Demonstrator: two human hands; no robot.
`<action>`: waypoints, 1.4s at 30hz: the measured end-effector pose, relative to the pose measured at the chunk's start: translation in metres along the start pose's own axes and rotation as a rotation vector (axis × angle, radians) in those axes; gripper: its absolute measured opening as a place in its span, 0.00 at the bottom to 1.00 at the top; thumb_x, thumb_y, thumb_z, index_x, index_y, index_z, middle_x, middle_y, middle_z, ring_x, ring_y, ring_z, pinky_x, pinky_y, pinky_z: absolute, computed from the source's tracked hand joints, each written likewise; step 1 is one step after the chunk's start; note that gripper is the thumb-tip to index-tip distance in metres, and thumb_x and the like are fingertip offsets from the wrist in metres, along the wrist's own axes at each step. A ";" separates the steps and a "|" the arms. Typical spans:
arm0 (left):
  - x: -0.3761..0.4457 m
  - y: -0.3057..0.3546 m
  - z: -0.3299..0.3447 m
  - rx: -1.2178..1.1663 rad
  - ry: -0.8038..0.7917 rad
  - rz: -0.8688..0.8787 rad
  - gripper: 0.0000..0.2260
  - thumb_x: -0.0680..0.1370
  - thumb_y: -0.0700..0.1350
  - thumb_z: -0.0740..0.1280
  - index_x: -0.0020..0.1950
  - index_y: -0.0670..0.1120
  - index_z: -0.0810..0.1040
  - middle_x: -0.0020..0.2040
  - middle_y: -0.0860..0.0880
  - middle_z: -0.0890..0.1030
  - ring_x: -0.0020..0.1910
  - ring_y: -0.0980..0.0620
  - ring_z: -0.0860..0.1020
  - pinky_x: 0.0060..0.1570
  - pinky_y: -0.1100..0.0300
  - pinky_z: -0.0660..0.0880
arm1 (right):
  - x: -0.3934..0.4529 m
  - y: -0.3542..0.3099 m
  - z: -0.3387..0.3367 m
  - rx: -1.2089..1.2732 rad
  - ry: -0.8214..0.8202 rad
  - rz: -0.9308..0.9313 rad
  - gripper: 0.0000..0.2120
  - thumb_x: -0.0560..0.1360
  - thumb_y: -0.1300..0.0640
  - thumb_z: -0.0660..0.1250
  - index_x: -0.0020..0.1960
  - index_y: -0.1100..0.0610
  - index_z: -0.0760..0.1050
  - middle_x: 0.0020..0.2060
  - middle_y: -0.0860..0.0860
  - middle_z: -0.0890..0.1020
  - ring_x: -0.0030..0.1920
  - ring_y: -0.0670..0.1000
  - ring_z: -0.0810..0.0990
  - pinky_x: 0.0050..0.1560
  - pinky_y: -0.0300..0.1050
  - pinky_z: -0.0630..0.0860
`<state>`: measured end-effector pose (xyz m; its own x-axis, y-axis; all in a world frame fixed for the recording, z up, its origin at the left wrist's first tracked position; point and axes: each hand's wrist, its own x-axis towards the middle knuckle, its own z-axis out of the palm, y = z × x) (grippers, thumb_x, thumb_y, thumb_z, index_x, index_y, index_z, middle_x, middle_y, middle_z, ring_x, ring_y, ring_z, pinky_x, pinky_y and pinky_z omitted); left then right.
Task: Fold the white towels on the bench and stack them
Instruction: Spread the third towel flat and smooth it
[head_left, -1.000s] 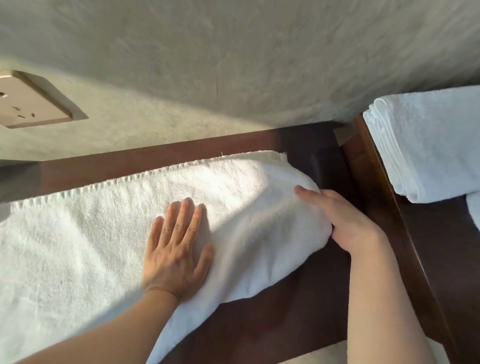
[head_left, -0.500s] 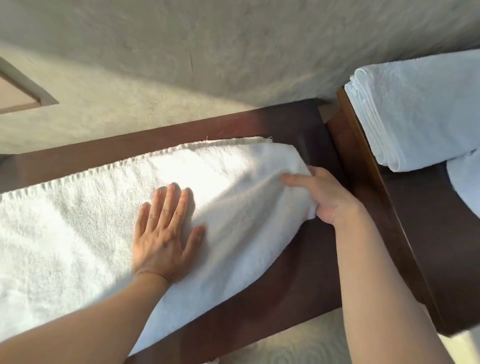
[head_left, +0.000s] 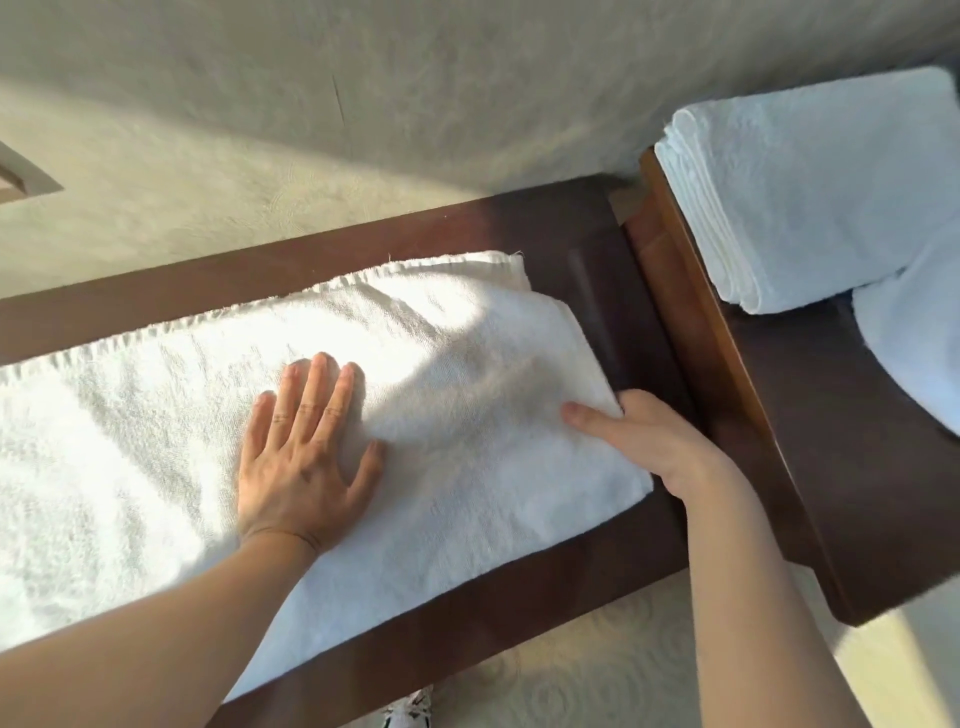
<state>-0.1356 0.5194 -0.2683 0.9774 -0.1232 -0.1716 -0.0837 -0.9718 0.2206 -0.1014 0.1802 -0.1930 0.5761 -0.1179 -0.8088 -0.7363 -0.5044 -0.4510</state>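
A long white towel lies spread along the dark wooden bench, folded lengthwise. My left hand presses flat on its middle with straight fingers. My right hand pinches the towel's right end, thumb on top and fingers hidden beneath the cloth. A folded white towel sits on the raised wooden surface to the right.
Another white towel lies at the right edge, partly out of frame. A plastered wall runs close behind the bench. Pale patterned floor shows below the bench's front edge, with a shoe tip at the bottom.
My right hand has slid down the towel's right end toward the front corner, and the end now lies squarer. My left hand has stayed flat in place. The view has shifted.
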 end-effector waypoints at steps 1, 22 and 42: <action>0.000 0.000 0.000 0.001 0.003 0.000 0.35 0.79 0.66 0.49 0.84 0.55 0.47 0.84 0.51 0.49 0.83 0.49 0.45 0.80 0.47 0.45 | -0.002 0.005 0.000 0.039 0.000 -0.021 0.29 0.65 0.32 0.76 0.54 0.54 0.82 0.50 0.52 0.86 0.51 0.53 0.85 0.59 0.59 0.80; -0.002 0.002 -0.003 -0.011 0.021 0.026 0.37 0.77 0.64 0.53 0.84 0.52 0.50 0.83 0.51 0.52 0.83 0.48 0.48 0.79 0.42 0.51 | 0.055 -0.060 -0.016 0.709 -0.373 -0.179 0.27 0.75 0.37 0.70 0.69 0.51 0.78 0.68 0.53 0.79 0.69 0.53 0.77 0.66 0.49 0.73; 0.000 -0.001 0.003 0.024 0.027 0.038 0.38 0.76 0.64 0.56 0.83 0.51 0.53 0.84 0.51 0.52 0.83 0.47 0.49 0.79 0.44 0.50 | 0.090 -0.117 -0.016 0.482 0.011 -0.305 0.21 0.73 0.43 0.75 0.61 0.52 0.79 0.54 0.51 0.85 0.57 0.51 0.83 0.58 0.47 0.79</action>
<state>-0.1360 0.5195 -0.2712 0.9783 -0.1549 -0.1375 -0.1252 -0.9711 0.2032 0.0418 0.2147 -0.2068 0.7899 -0.0383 -0.6120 -0.6131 -0.0698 -0.7869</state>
